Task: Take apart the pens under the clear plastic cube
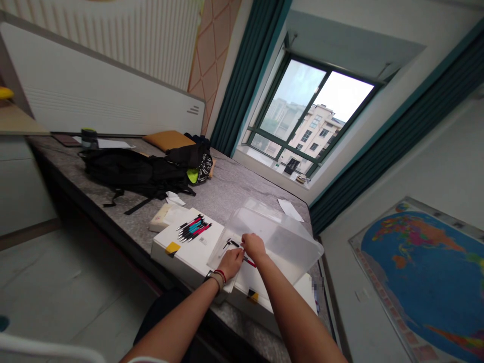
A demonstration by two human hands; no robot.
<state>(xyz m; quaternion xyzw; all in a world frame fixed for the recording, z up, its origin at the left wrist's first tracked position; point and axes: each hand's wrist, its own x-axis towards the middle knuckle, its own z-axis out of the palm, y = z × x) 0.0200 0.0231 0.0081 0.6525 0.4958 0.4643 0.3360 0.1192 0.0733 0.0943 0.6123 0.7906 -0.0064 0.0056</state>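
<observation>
My left hand is closed over the white boxes, its fingertips close to my right hand, which is closed too. What either hand grips is too small to make out. A red and black pen lies just below my right hand. Small black parts rest in a shallow clear tray left of the fingers. Several red, teal and black pens lie side by side on the left white box. Behind my right hand a translucent plastic bin leans over the right box.
A black backpack, a cap, a tissue pack and crumpled tissue lie on the grey bed surface. White paper lies at the far right. A wall map hangs on the right.
</observation>
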